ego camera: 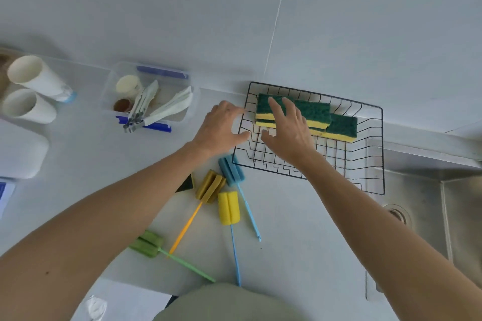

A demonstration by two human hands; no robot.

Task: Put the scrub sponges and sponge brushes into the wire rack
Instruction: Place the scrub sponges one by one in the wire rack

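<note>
Both hands are open and hold nothing, the left hand (221,125) at the wire rack (375,148) edge, the right hand (284,128) over the scrub sponges (313,112) stacked inside, while four sponge brushes (229,206) lie crossed on the counter (300,242), so lifting one risks dragging its neighbour, and the long handles may snag the wires.

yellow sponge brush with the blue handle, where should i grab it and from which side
Pinch the thin blue handle just below the yellow sponge brush head, coming straight down from above. It lies flat on the counter, head toward the wire rack, with bare counter beside that stretch.
</note>
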